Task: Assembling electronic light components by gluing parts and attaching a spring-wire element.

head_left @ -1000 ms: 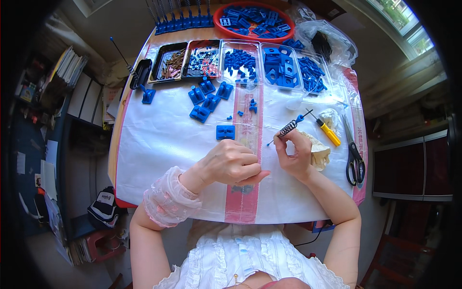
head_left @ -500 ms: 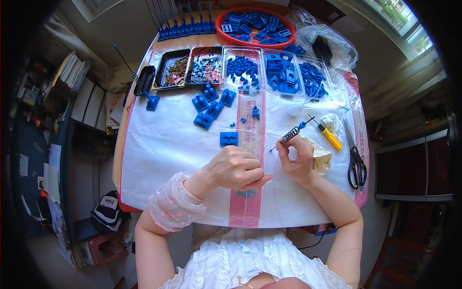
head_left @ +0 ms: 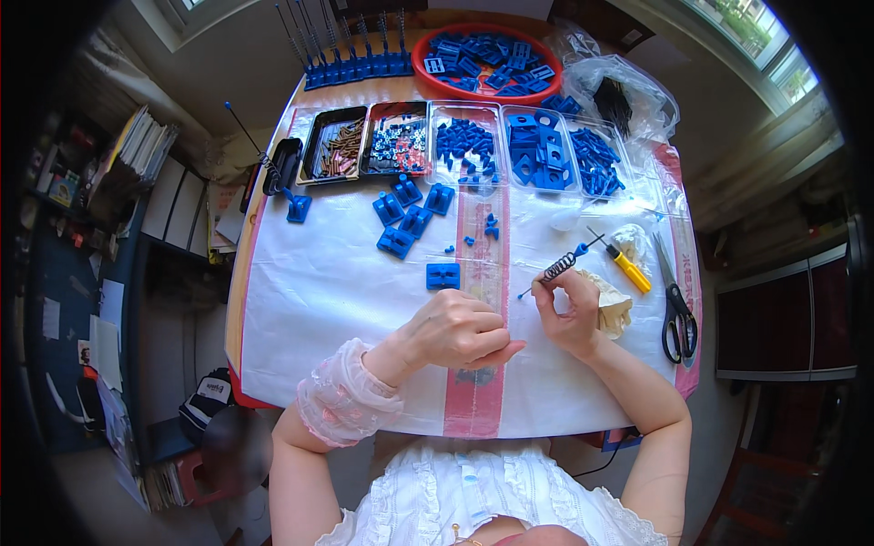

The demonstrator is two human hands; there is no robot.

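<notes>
My right hand point(head_left: 572, 314) pinches a thin rod with a black coil spring point(head_left: 559, 267) round it. A blue cone-shaped piece point(head_left: 582, 248) sits toward its upper end and a small blue tip at its lower end. Beside it, my left hand point(head_left: 464, 329) is curled closed with the thumb pointing right. Whatever its fingers hold, if anything, is hidden. Just beyond the left knuckles lies a blue plastic block point(head_left: 443, 277). Several similar blue blocks point(head_left: 415, 221) are grouped farther off, and small blue bits point(head_left: 492, 227) lie near the red stripe.
Along the far side stand trays of brass-coloured screws point(head_left: 341, 150), nuts point(head_left: 398, 146) and blue parts point(head_left: 465, 141). Behind them are a red basin point(head_left: 424, 84) and a rack of spring rods point(head_left: 360, 71). A yellow screwdriver point(head_left: 633, 272), a cream cloth point(head_left: 612, 309) and scissors point(head_left: 678, 323) lie right.
The whole view has shifted slightly, so everything appears a little lower and to the right. Both hands keep the same pose, the right still pinching the spring rod.
</notes>
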